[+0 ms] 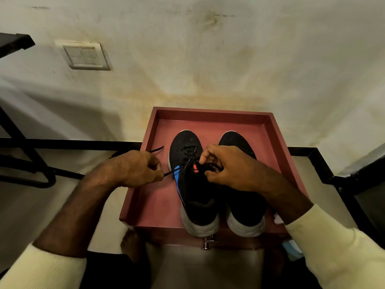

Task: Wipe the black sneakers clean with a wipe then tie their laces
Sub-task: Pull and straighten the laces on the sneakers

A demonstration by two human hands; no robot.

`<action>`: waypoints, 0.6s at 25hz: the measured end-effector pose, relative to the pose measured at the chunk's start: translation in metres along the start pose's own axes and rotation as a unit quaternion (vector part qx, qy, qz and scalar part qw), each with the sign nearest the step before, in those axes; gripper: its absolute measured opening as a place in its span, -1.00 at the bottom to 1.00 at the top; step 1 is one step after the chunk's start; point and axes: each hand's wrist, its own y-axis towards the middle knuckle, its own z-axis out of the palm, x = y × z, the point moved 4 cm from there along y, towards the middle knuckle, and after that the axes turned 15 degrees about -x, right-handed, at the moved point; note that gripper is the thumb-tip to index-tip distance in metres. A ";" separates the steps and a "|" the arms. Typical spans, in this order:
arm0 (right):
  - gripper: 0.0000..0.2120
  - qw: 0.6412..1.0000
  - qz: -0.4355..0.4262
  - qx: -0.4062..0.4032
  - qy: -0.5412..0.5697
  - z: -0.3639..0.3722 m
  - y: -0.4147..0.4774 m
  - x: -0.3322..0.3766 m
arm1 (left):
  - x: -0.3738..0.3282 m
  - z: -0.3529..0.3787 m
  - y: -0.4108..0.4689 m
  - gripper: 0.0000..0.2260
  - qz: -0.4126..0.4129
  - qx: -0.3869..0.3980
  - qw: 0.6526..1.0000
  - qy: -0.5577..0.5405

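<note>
Two black sneakers stand side by side, toes to the wall, inside a red wooden tray (210, 115). The left sneaker (194, 197) has a blue side stripe and an orange tongue mark. My left hand (135, 168) grips one black lace (167, 174) pulled out taut to the left, its free end trailing over the tray's edge. My right hand (227, 170) pinches the other lace over the tongue and hides much of the right sneaker (245, 209). A white wipe (278, 219) peeks out by my right sleeve.
The tray sits on a low stand with a metal knob (207, 243) at its front. A stained wall with a switch plate (86, 56) rises behind. Black metal furniture legs (27, 163) stand at left, a dark frame at right. A blue item (291, 250) lies under my right forearm.
</note>
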 end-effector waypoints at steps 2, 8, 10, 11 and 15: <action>-0.76 1.000 -0.010 -0.003 -0.008 0.002 -0.001 0.002 | -0.004 -0.001 0.003 -0.87 0.019 -0.054 0.998 -0.018; -0.76 1.000 -0.017 -0.004 -0.014 0.003 -0.002 0.004 | -0.034 0.012 0.008 -0.59 -0.009 -0.096 0.988 -0.117; -0.74 1.000 -0.003 -0.005 -0.010 0.003 -0.003 0.002 | -0.032 0.016 0.009 -0.61 -0.034 -0.052 0.988 -0.138; -0.73 1.000 -0.001 -0.006 -0.010 0.003 -0.003 0.002 | -0.031 0.016 0.008 -0.64 -0.047 -0.044 0.984 -0.164; -0.71 1.000 -0.003 -0.003 -0.007 0.004 -0.003 0.006 | -0.028 0.013 0.003 -0.85 -0.067 -0.037 0.966 -0.248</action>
